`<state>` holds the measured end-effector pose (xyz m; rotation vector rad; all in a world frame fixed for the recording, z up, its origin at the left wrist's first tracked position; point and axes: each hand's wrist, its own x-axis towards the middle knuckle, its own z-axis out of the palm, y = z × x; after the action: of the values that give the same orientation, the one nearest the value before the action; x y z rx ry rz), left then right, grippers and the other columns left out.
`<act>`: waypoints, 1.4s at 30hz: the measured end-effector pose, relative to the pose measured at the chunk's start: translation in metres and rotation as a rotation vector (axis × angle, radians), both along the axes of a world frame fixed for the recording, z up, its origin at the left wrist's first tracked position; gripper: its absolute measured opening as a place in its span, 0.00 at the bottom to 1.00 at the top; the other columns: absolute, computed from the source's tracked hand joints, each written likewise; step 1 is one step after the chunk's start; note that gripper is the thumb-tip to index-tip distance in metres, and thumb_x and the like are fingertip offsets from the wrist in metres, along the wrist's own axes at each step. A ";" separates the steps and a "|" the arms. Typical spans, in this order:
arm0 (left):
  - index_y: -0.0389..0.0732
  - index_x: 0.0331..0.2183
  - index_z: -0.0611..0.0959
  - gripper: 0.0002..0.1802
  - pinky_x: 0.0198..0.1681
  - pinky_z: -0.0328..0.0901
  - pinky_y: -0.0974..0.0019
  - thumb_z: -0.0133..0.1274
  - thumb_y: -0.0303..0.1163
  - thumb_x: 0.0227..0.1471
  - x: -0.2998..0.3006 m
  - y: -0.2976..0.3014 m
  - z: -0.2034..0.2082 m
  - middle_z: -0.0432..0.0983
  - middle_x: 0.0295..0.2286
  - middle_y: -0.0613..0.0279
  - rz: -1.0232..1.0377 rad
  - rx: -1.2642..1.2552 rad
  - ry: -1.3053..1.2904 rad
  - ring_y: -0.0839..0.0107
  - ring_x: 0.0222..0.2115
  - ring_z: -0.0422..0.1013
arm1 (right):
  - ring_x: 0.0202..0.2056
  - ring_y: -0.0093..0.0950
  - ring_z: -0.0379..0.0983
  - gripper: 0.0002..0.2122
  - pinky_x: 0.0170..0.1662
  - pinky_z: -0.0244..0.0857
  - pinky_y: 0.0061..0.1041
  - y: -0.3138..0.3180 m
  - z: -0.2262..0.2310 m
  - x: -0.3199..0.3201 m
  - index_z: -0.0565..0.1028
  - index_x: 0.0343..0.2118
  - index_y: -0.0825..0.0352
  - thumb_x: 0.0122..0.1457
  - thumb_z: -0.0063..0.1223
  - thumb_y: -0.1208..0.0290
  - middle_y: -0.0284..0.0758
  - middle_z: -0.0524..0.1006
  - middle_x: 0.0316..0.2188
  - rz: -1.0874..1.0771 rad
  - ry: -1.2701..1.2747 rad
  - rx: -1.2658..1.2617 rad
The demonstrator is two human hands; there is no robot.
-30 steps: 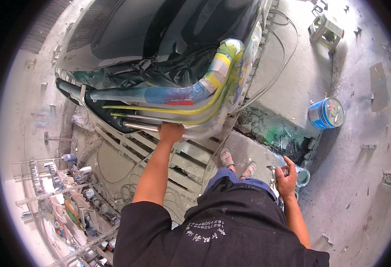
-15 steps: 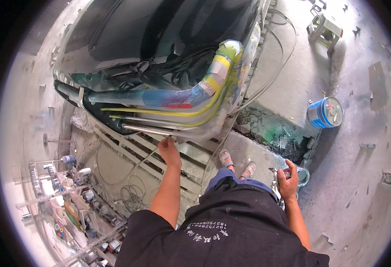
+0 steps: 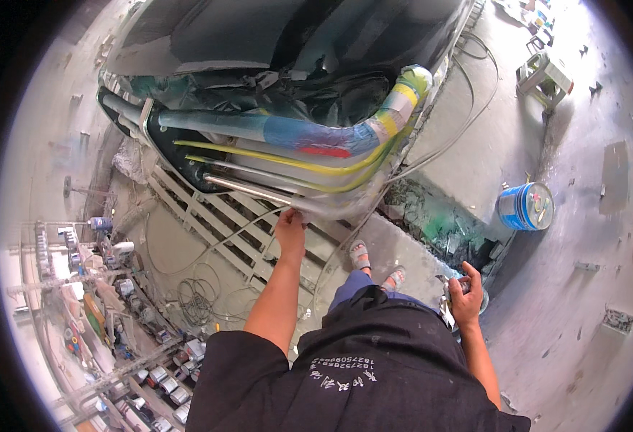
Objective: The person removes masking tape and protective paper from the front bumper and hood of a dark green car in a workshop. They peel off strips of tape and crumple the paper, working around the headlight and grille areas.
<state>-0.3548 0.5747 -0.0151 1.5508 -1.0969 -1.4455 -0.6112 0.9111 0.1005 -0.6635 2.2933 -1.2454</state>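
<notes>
Before me is the front of a dark vehicle, its bumper partly wrapped in film, paper and tape. Blue and red wrapping covers the thick upper bar, with yellow tape at its bend. Below run yellow-edged bars and a bare shiny trim strip. My left hand is raised to this strip's right end, fingers pinched at the edge of the clear film; what they grip is too small to make out. My right hand, by my hip, is curled around a silver metal tool, mostly hidden.
A blue paint bucket and a plastic stool stand on the right. Near my feet is a debris-filled pit. A slatted grate, coiled hose and cluttered shelf rack lie left; another hose trails along the vehicle.
My view has shifted, so the vehicle sits slightly right. My left hand has moved a little right and up along the bumper's lower edge. The right hand keeps its hold.
</notes>
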 end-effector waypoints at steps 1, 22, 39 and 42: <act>0.35 0.39 0.78 0.11 0.27 0.65 0.72 0.48 0.27 0.54 0.001 -0.003 -0.002 0.74 0.28 0.64 -0.001 -0.002 -0.008 0.76 0.24 0.69 | 0.25 0.20 0.67 0.23 0.30 0.62 0.21 0.000 0.000 0.000 0.70 0.49 0.67 0.49 0.59 0.69 0.31 0.73 0.23 0.001 -0.009 -0.001; 0.41 0.36 0.73 0.09 0.25 0.62 0.69 0.53 0.33 0.54 -0.022 0.011 0.012 0.68 0.24 0.67 0.336 -0.027 0.229 0.76 0.25 0.64 | 0.23 0.18 0.68 0.22 0.28 0.62 0.19 0.004 0.004 0.000 0.69 0.49 0.67 0.49 0.59 0.71 0.31 0.74 0.21 0.169 0.069 0.031; 0.36 0.32 0.78 0.08 0.32 0.62 0.72 0.53 0.31 0.53 0.009 -0.001 -0.001 0.74 0.26 0.67 0.003 -0.362 -0.155 0.78 0.27 0.66 | 0.23 0.15 0.65 0.23 0.27 0.60 0.17 -0.015 0.005 0.011 0.69 0.50 0.67 0.50 0.61 0.70 0.28 0.72 0.22 0.269 -0.009 0.033; 0.36 0.30 0.78 0.07 0.30 0.62 0.72 0.53 0.30 0.51 0.013 -0.009 0.005 0.74 0.24 0.68 -0.070 -0.438 -0.327 0.78 0.25 0.66 | 0.23 0.15 0.65 0.23 0.28 0.61 0.17 -0.015 0.006 0.012 0.69 0.50 0.67 0.50 0.61 0.70 0.29 0.72 0.22 0.292 -0.003 0.055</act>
<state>-0.3416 0.5660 -0.0096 1.4633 -1.5535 -0.9239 -0.5990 0.8958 0.1068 -0.9363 2.1265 -1.0412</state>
